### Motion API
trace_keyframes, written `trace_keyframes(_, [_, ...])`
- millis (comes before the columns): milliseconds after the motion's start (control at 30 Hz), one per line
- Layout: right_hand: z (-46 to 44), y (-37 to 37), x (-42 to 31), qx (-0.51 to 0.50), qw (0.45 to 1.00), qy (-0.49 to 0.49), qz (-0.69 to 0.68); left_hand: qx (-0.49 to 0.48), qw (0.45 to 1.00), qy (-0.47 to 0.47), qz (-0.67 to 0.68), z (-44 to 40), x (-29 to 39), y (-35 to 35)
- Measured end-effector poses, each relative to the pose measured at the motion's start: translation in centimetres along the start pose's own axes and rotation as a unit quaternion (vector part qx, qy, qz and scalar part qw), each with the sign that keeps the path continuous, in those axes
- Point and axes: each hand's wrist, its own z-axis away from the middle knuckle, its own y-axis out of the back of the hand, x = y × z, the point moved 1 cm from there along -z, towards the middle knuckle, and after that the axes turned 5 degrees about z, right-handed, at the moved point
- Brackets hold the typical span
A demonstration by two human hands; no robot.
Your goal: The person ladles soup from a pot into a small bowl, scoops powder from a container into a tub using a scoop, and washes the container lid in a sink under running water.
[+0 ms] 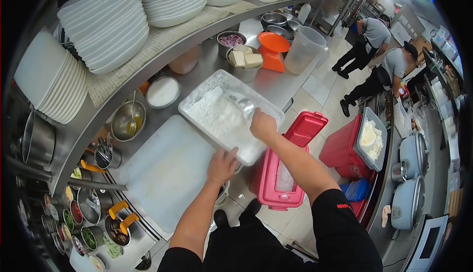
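A white rectangular tub [197, 105] holds white powder [217, 109] and stands on the steel counter. Inside it, my right hand [263, 125] is closed round the handle of a clear scoop [245, 105] that rests in the powder. My left hand [222, 166] lies with its fingers apart against the tub's near edge, beside a white cutting board [165, 168]. Behind the tub are a bowl of white grains [163, 92] and a pot of pale blocks [245, 59]. A steel bowl [128, 120] with a fork and yellow liquid is at the left.
An open red container [281, 183] stands below the counter at the right. Stacked white bowls [106, 25] line the shelf above. Small ingredient pots [88, 237] fill the lower left. Two people [377, 35] work at the far right, near grey cookers [408, 203].
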Motion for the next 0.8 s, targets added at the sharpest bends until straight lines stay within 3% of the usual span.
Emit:
trace_keyframes(33, [0.1,-0.1,-0.5,0.055,0.998,-0.003,0.036,0.003,1.000,-0.004,-0.006,0.0,0.1,0.1])
trace_keyframes(233, [-0.2,2.7,-2.1,0.127,0.986,0.042,0.096,0.011,1.000,0.005,-0.013,-0.1,-0.1,0.1])
trace_keyframes(467, [0.0,6.2,-1.5,0.130,0.987,0.008,0.097,0.028,0.999,-0.019,-0.013,-0.1,0.0,0.1])
trace_keyframes(533, [0.7,8.1,-1.6,0.049,0.997,-0.045,0.025,0.030,0.999,-0.026,-0.010,-0.2,0.2,0.3])
trace_keyframes(567, [1.2,8.3,-1.4,0.050,0.997,-0.050,0.024,0.034,0.999,-0.029,-0.006,-0.2,0.2,0.4])
trace_keyframes(600, [2.0,8.5,-0.9,0.060,0.993,-0.072,-0.077,0.029,0.999,-0.034,-0.004,-0.1,0.0,0.2])
trace_keyframes(700, [4.9,7.8,1.9,0.037,0.941,-0.108,-0.317,0.035,0.999,-0.026,-0.005,-0.1,-0.3,-0.1])
trace_keyframes(733, [7.3,10.0,1.6,0.013,0.906,-0.161,-0.392,0.036,0.999,-0.030,-0.007,0.1,-0.5,-0.2])
trace_keyframes(800, [11.3,8.3,4.4,0.009,0.870,-0.212,-0.445,0.006,1.000,-0.021,0.014,0.0,-0.8,-0.4])
